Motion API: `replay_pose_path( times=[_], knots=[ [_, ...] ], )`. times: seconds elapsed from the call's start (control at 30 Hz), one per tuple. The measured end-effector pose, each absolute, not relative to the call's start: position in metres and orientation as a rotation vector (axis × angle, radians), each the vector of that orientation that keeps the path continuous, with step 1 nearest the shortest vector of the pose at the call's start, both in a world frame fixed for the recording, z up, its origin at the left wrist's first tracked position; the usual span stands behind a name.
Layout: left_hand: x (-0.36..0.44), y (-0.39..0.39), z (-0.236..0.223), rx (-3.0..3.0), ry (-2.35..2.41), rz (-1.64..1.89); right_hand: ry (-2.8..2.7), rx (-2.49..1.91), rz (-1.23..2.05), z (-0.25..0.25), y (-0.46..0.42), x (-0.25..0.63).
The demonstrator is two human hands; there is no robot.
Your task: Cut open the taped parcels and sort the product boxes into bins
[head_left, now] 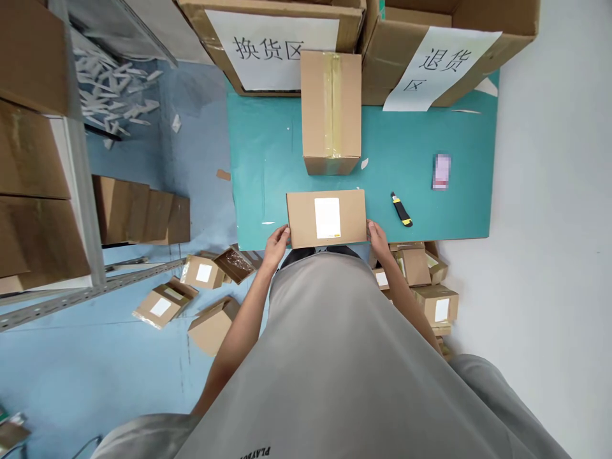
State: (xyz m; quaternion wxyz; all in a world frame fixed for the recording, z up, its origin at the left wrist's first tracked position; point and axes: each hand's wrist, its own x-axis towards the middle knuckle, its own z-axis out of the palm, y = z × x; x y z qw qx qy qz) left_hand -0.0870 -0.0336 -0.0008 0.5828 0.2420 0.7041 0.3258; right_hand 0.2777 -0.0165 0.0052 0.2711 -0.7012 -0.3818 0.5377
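At the near edge of the tabletop (268, 146), it's the labelled box (303, 220), left hand (277, 245) pinching its left end, right hand (378, 239) pinching its right, cutter (402, 211) lying farther right!

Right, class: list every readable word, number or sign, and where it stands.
"换货区": paper sign, left carton.
"退货区": slanted sign, right carton.
"PLAY…": grey shirt; remaining letters unclear.
Unreadably small: label on held cardboard box; labels on floor boxes.
Blurred: pink item.
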Motion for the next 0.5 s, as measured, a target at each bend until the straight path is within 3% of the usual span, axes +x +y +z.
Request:
replay_pose_path(
  times=[0.5],
  knots=[
    [-0.086,-0.052,0.005,0.728,1.642,0.706,-1.222,-1.867,1.396,0.013,-0.033,0.283]
  ],
)
